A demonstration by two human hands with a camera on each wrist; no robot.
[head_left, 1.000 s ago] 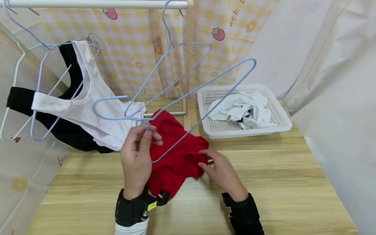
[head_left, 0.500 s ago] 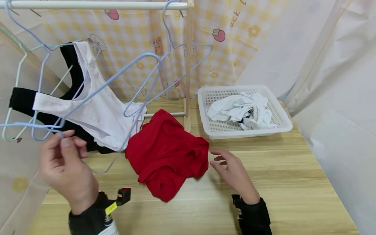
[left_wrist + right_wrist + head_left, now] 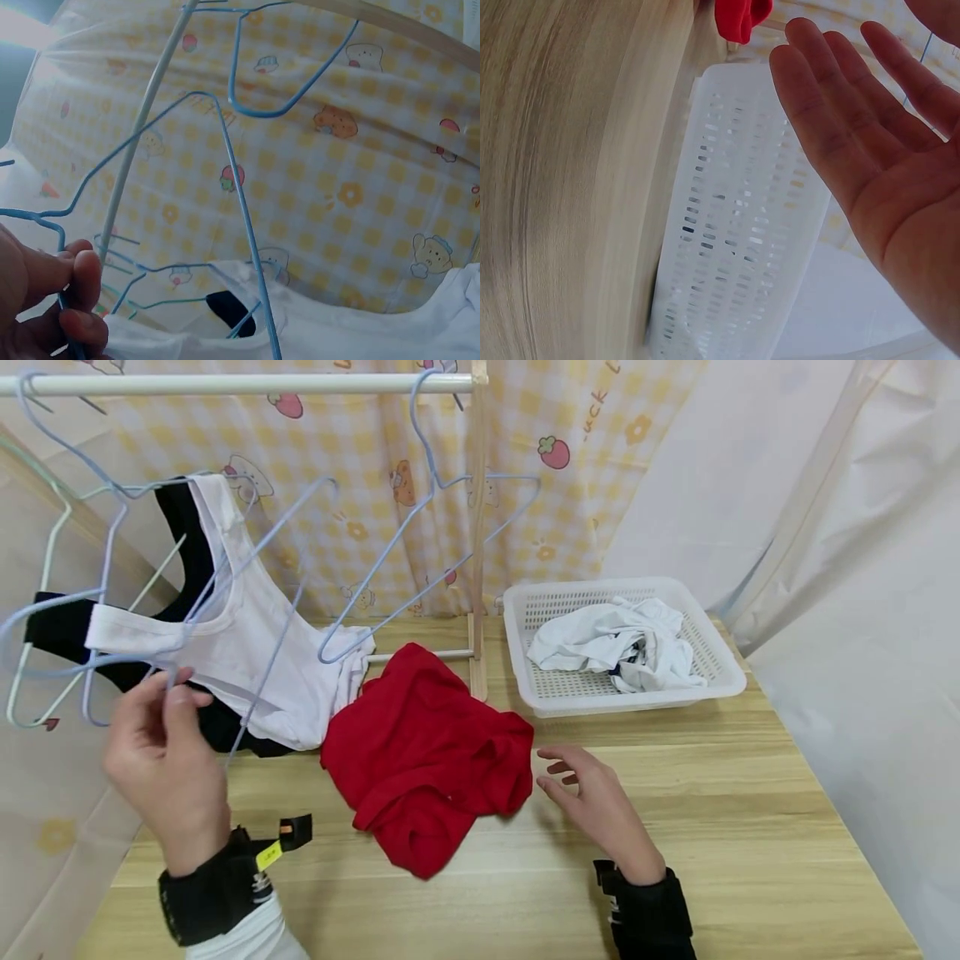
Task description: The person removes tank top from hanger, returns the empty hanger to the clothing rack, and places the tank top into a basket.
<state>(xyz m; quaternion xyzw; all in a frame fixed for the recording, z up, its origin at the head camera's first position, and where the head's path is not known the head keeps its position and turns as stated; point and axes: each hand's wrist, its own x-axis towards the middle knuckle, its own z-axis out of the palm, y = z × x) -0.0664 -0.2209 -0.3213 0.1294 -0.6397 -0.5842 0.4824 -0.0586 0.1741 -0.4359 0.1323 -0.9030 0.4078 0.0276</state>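
Note:
My left hand pinches a blue wire clothes hanger near its neck, holding it up before the hung white tank top. No garment is on this hanger. A crumpled red garment lies on the table between my hands. Just to its right is my right hand, fingers relaxed and apart from the cloth. In the right wrist view those fingers hold nothing. A black top hangs behind the white one.
A white rail crosses the top left, bearing the clothed hangers and a bare blue hanger. At the back right of the wooden table stands a white perforated basket with crumpled white clothes inside.
My left hand has carried the blue hanger leftward, away from above the red garment, and tilted it. My right hand has let go of the red cloth and drawn slightly right.

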